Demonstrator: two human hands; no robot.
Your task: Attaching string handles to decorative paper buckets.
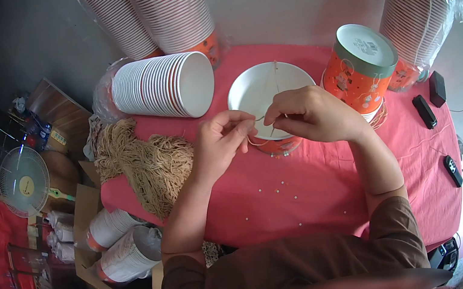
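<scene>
An upright paper bucket (241, 84), white inside and orange outside, stands on the red-covered table. Over its near rim my left hand (225, 135) pinches a thin tan string (260, 119). My right hand (315, 113), close beside it, grips the same string between thumb and fingers. Another strand runs up the bucket's inside to its far rim. Left of my left forearm lies a large heap of tan strings (156, 169). To the right, an upside-down orange bucket (355, 78) with a grey-green base sits on other buckets, with tan strings beside it.
A nested stack of white buckets (158, 89) lies on its side at the back left; taller wrapped stacks (420, 9) lean against the wall. Small white bits dot the red cloth (317, 216). Black devices (424, 111) lie at right. A cardboard box (109, 275) holds more buckets below left.
</scene>
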